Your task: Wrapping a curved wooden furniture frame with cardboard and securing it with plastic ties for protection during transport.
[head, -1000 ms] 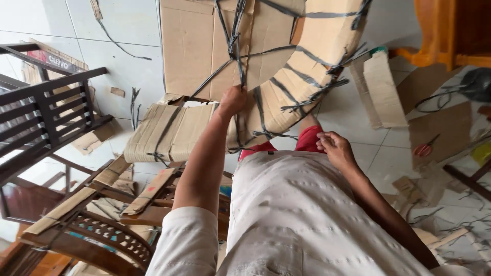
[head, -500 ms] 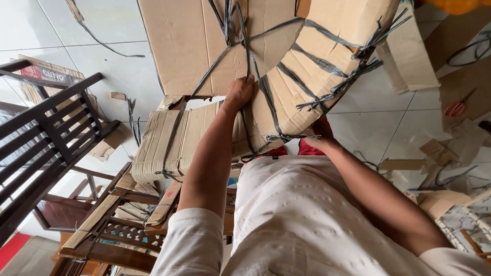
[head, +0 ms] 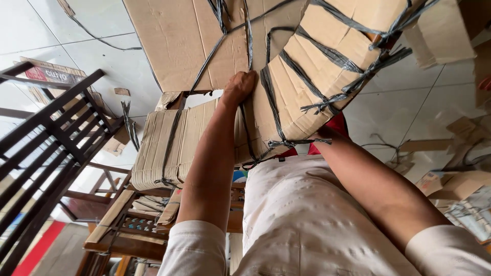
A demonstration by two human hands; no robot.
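Observation:
My left hand (head: 238,86) reaches forward and its fingers curl around the edge of a curved cardboard wrapping (head: 312,66), which is bound with black plastic straps (head: 327,105). A flat cardboard sheet (head: 189,41) lies just behind it. A second strapped cardboard bundle (head: 169,145) sits below my left arm. My right forearm (head: 368,179) runs up to the lower edge of the curved cardboard, and the hand itself is hidden beneath it.
A dark wooden slatted frame (head: 46,153) stands on the left. Under the bundle are wooden chair parts (head: 123,225). Loose cardboard scraps (head: 455,184) and straps litter the white tiled floor (head: 409,107) on the right.
The view has moved closer to the curved cardboard. My right hand, seen open near my red trousers a second ago, has slid under the cardboard's lower edge. My left hand stays on the wrapping.

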